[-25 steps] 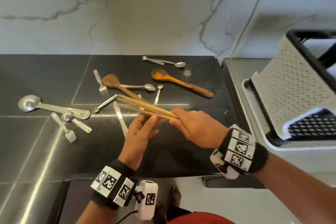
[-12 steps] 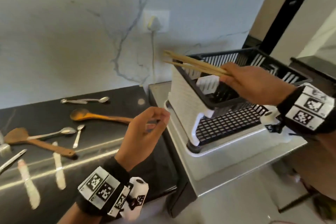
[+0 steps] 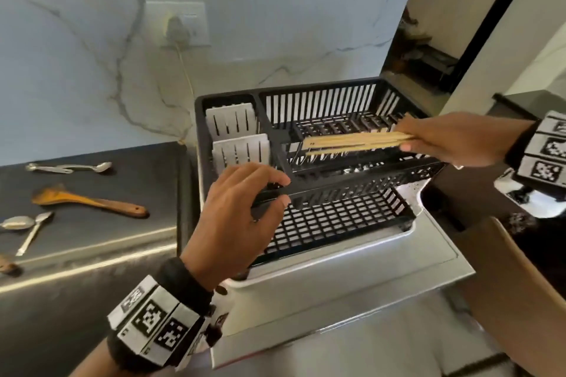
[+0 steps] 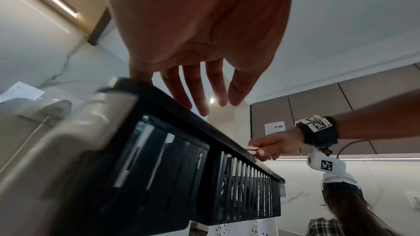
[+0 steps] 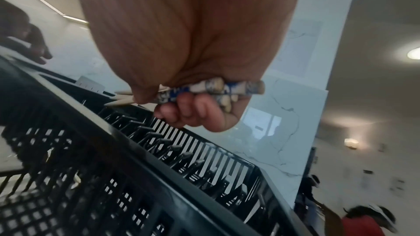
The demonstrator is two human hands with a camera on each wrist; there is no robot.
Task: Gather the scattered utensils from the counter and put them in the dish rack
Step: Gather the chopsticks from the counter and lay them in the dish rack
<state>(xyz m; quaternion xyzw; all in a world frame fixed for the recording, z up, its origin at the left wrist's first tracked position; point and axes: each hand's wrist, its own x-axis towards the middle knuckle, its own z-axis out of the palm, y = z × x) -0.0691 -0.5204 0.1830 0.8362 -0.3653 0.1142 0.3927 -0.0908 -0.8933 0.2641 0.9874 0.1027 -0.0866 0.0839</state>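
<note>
A black dish rack [image 3: 352, 185] on a white tray fills the middle of the head view. My right hand [image 3: 453, 141] grips a bundle of wooden chopsticks [image 3: 352, 142] level over the rack's large compartment, tips pointing left. In the right wrist view my fingers [image 5: 181, 110] curl round the chopsticks' blue-patterned ends [image 5: 216, 88]. My left hand [image 3: 245, 208] holds nothing, its relaxed fingers [image 4: 195, 92] just above the rack's front rim [image 4: 204, 126]. On the dark counter lie a wooden spoon [image 3: 88, 202] and metal spoons [image 3: 70, 167].
Two white slotted cutlery holders [image 3: 232, 125] stand in the rack's left compartment. The rack sits on a steel drainboard [image 3: 367, 300]. A plugged wall socket [image 3: 177, 27] with its cord is behind the rack. A brown cardboard flap [image 3: 505, 300] is at the lower right.
My right hand carried the chopsticks from the counter to above the rack and levelled them. My left hand let go of them and moved to the rack's front rim.
</note>
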